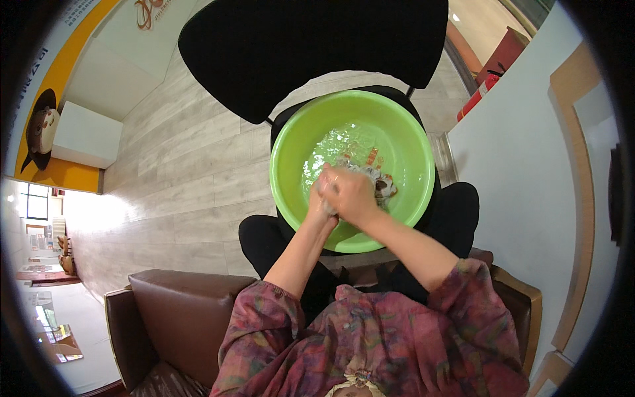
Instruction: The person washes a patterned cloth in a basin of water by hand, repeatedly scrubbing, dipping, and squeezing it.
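Observation:
A bright green plastic basin [414,134] holds shallow water [342,136] that ripples and glints. Over its near left part my two hands are pressed together. My left hand [320,201] lies partly under my right hand [353,193], and both have their fingers curled around part of a wet cloth. More of that patterned white and dark cloth [384,186] trails from the right hand into the water. The bunch between my palms is mostly hidden, and the moving fingers are slightly blurred.
The basin stands on the seat of a black chair [317,44], its backrest on the far side. I sit on a brown leather sofa [188,307]. A white panel [511,164] and a red fire extinguisher [477,97] are at right; a white box [89,134] stands on the left.

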{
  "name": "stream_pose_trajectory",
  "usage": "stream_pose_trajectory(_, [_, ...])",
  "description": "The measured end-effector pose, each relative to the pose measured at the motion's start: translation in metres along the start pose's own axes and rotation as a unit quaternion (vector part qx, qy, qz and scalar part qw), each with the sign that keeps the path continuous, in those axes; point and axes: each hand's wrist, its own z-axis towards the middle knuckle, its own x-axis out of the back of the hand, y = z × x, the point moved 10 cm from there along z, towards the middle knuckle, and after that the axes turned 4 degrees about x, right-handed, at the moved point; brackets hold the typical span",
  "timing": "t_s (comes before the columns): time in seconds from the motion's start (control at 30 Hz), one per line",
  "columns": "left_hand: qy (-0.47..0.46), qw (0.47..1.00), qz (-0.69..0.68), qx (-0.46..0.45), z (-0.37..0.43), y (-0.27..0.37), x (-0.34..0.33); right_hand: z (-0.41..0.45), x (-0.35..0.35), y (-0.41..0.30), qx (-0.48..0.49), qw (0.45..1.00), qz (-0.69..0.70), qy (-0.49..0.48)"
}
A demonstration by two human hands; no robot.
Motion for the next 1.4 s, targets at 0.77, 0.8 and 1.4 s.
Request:
stream_pose_trajectory(0.77, [0.069, 0.995, 0.058, 0.047, -0.023, 0.044, -0.006, 0.006, 0.015, 0.043, -0.192, 0.963, 0.167, -0.089])
stream_pose_trajectory(0.8, [0.050, 0.997, 0.053, 0.019, -0.017, 0.042, 0.003, 0.006, 0.015, 0.002, -0.087, 0.990, 0.070, -0.089])
stream_pose_trajectory(1.4, [0.111, 0.991, 0.009, -0.069, -0.029, 0.027, -0.016, 0.019, 0.008, 0.046, -0.042, 0.999, -0.011, 0.021])
